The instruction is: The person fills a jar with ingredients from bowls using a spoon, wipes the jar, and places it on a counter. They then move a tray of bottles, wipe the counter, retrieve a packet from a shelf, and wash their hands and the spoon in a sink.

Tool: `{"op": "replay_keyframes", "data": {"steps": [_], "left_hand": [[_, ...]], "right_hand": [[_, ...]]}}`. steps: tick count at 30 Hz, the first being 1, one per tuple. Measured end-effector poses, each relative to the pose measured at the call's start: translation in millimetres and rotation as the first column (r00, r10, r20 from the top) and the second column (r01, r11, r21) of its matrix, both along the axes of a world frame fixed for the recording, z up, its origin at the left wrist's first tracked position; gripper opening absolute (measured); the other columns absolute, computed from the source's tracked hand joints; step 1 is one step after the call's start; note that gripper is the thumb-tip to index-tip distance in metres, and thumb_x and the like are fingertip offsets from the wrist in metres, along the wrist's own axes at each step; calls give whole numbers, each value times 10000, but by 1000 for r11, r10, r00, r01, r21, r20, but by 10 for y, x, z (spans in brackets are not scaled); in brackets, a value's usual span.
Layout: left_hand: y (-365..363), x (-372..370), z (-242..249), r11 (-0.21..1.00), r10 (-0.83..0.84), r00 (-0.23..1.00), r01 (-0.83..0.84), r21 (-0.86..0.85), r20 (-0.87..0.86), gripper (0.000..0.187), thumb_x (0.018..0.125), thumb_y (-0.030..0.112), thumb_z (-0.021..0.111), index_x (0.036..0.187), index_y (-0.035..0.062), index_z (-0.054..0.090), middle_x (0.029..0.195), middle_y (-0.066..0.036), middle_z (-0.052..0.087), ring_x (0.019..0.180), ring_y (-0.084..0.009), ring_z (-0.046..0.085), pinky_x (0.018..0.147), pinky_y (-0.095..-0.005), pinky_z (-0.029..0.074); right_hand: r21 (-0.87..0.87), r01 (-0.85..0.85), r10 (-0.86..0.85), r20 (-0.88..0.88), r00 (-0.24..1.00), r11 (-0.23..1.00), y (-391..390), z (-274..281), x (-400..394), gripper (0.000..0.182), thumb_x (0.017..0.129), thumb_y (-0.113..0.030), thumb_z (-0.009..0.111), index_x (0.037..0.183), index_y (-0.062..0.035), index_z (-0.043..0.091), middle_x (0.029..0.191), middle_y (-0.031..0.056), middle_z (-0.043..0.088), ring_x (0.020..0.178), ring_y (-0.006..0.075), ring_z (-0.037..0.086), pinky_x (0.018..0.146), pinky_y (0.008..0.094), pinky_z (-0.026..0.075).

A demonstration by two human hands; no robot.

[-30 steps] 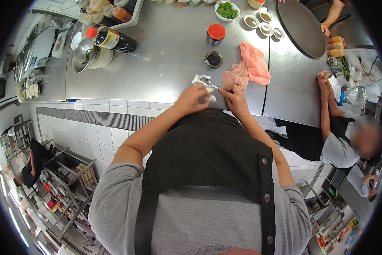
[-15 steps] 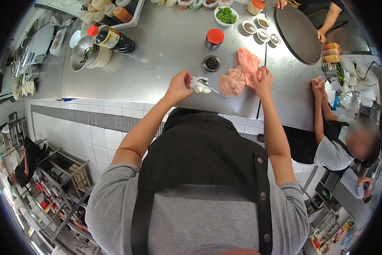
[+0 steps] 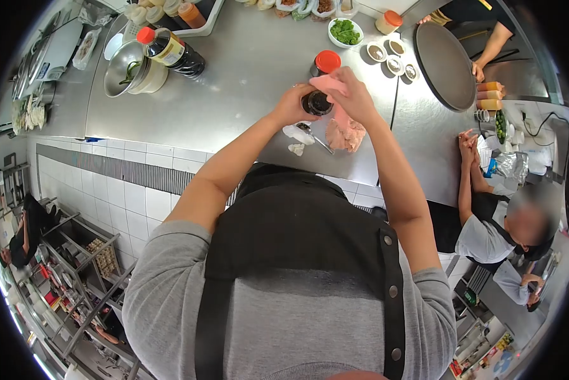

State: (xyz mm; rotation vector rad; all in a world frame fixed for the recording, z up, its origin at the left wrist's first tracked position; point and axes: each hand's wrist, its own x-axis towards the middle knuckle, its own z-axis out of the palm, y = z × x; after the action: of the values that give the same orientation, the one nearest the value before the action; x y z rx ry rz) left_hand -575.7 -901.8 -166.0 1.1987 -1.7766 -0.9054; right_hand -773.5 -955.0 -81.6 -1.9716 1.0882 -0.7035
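Note:
My left hand is wrapped around the side of a small glass jar with dark contents. In my right hand is a pink cloth, pinched at the jar's upper edge; part of it hangs toward a paler, crumpled cloth on the metal table. A spoon with dark residue in its bowl lies on a white crumpled paper just below the jar. Beside them sits a small white scrap. Right behind the jar stands another jar with a red lid.
A bowl of green herbs, several small sauce cups and a round dark tray are at the back right. On the left stand a dark sauce bottle and a metal bowl. A co-worker is at the right.
My left hand has left the white paper and taken hold of the glass jar. My right hand has lifted the pink cloth and brought it left to the jar.

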Motion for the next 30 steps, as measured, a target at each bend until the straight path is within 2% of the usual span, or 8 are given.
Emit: {"op": "replay_keyframes", "data": {"steps": [6, 9, 11, 12, 14, 15, 20, 30], "left_hand": [[-60, -6, -51, 977, -82, 985, 109, 180, -154, 583, 562, 109, 875, 1101, 39, 668, 1021, -102, 714, 937, -204, 686, 865, -333, 520], [-4, -75, 11, 979, -5, 996, 22, 204, -84, 564, 566, 129, 878, 1087, 35, 681, 999, -105, 724, 910, -202, 699, 835, -318, 531], [40, -167, 33, 981, 143, 988, -133, 140, -65, 586, 574, 145, 871, 1117, 36, 679, 1019, -120, 721, 916, -209, 704, 829, -318, 536], [75, -210, 50, 980, 148, 987, -138, 142, -64, 586, 574, 145, 871, 1117, 36, 679, 1019, -120, 721, 916, -209, 704, 829, -318, 536], [107, -280, 77, 963, 263, 958, -255, 83, -116, 556, 590, 181, 851, 1112, 86, 684, 1029, -151, 706, 923, -309, 687, 836, -383, 539], [117, -303, 63, 963, 264, 958, -255, 85, -114, 556, 590, 181, 851, 1112, 86, 684, 1029, -151, 706, 923, -309, 687, 836, -383, 539], [248, -256, -43, 940, 338, 938, -341, 28, 80, 651, 633, 190, 858, 1217, 41, 614, 1029, -164, 695, 955, -330, 668, 854, -392, 525], [-120, -2, 93, 991, -68, 994, 77, 109, -83, 650, 625, 115, 860, 1214, 11, 606, 1132, -144, 689, 1026, -272, 675, 931, -364, 515]], "right_hand": [[401, -194, 207, 12, 978, 895, -107, -20, 102, 271, 928, -97, 593, 1187, -35, 637, 1008, 101, 694, 815, 192, 666, 743, 329, 529], [367, -157, 108, 151, 983, 917, 16, -121, 10, 275, 951, -129, 574, 1191, -30, 664, 1017, 94, 695, 823, 189, 659, 766, 308, 524], [382, 124, -229, 243, 943, 916, 282, -171, -37, 308, 950, -162, 591, 1225, -34, 647, 1098, 108, 670, 928, 208, 638, 862, 310, 500], [384, 119, -224, 242, 944, 915, 439, -253, -25, 308, 950, -162, 591, 1225, -34, 647, 1098, 108, 670, 928, 208, 638, 862, 310, 500], [84, 477, -484, 199, 852, 875, 769, -403, 129, 336, 947, -179, 599, 1242, -24, 636, 1188, 120, 631, 1087, 212, 583, 968, 319, 448], [176, 530, -559, 259, 788, 829, 925, -389, 250, 355, 948, -184, 599, 1255, -9, 623, 1235, 135, 603, 1172, 210, 532, 1011, 324, 412], [325, 455, -555, 378, 741, 829, 700, -613, 173, 355, 954, -166, 582, 1265, 1, 614, 1189, 131, 624, 1106, 189, 572, 964, 306, 438], [314, 275, -367, 286, 885, 909, 524, -388, 65, 415, 969, -141, 526, 1355, 11, 522, 1292, 169, 584, 1177, 240, 564, 1003, 331, 419]]}}
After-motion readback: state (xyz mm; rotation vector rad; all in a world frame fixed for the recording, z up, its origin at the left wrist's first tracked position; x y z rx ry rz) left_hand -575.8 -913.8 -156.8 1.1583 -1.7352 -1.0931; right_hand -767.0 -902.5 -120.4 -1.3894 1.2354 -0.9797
